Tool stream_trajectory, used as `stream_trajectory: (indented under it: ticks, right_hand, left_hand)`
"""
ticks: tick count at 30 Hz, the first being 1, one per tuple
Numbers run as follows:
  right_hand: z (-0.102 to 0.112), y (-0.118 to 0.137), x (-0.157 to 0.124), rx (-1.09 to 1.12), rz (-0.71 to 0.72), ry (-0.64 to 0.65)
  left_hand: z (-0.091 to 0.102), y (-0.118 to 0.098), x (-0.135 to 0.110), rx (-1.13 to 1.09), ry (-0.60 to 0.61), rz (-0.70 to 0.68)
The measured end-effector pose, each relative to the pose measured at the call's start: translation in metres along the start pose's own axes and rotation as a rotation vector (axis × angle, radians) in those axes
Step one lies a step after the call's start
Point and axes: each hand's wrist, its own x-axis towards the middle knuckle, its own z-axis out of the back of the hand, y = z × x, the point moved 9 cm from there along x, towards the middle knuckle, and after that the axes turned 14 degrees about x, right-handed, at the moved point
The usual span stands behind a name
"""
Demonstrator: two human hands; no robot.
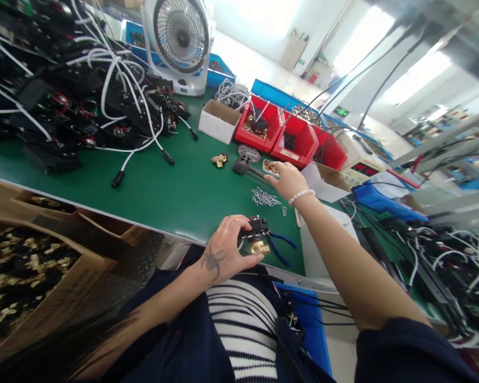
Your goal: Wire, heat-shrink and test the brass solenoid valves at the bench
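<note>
My left hand (226, 249) is closed around a brass valve body (259, 248) with a black housing (257, 225) on it, low over the near edge of the green bench. Blue-handled pliers (281, 246) lie just to the right of it. My right hand (290, 183), with a beaded bracelet on the wrist, reaches to a small dish of brass pieces (270, 167). Its thumb and fingertips are apart at the dish. Beside it lies a dark, round-headed tool (242, 165). Small metal clips (264, 197) are scattered nearer me.
A loose brass fitting (219, 160) lies mid-bench. Red bins (293, 141) and a white box (219, 121) line the back. Black housings with white cables (104, 106) pile up left, near a fan (182, 37). A carton of brass parts (91, 276) stands below left.
</note>
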Motion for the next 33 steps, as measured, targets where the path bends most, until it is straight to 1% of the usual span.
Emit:
stream_trajectory:
  ticks: [2, 3, 4, 5, 6, 7, 8, 10, 12, 13, 16, 23, 33]
  right_hand:
    - [0.001, -0.001, -0.031, 0.124, -0.055, 0.07]
    - [-0.001, 0.002, -0.052, 0.212, -0.071, 0.138]
    - [-0.006, 0.006, -0.076, 0.469, -0.101, 0.224]
    - [-0.01, 0.013, -0.1, 0.682, -0.115, 0.294]
    - [-0.013, 0.02, -0.124, 0.842, -0.125, 0.341]
    - [-0.013, 0.027, -0.143, 0.974, -0.127, 0.344]
    - [-0.012, 0.031, -0.159, 1.089, -0.132, 0.313]
    - [-0.01, 0.032, -0.181, 1.243, -0.139, 0.194]
    - [-0.008, 0.028, -0.192, 1.351, -0.139, 0.077]
    - [-0.007, 0.025, -0.196, 1.397, -0.134, 0.041]
    - [-0.004, 0.019, -0.206, 1.514, -0.107, -0.006]
    - [0.006, 0.015, -0.224, 1.595, -0.044, -0.137]
    - [0.004, 0.02, -0.228, 1.617, -0.073, -0.227]
  left_hand:
    - [0.013, -0.007, 0.002, -0.017, -0.017, -0.024]
    - [0.021, -0.014, 0.003, -0.012, -0.035, -0.052]
    - [0.029, -0.022, 0.004, 0.001, -0.053, -0.085]
    - [0.036, -0.032, 0.005, 0.018, -0.068, -0.123]
    - [0.042, -0.042, 0.006, 0.033, -0.075, -0.162]
    - [0.046, -0.052, 0.007, 0.047, -0.075, -0.202]
    - [0.049, -0.061, 0.007, 0.059, -0.07, -0.24]
    - [0.049, -0.078, 0.005, 0.09, -0.048, -0.315]
    - [0.045, -0.091, 0.001, 0.107, -0.008, -0.39]
    - [0.043, -0.096, 0.0, 0.1, 0.013, -0.42]
    - [0.037, -0.105, -0.004, 0.052, 0.053, -0.463]
    - [0.038, -0.122, -0.01, 0.037, -0.035, -0.443]
    - [0.038, -0.123, -0.011, 0.003, -0.064, -0.386]
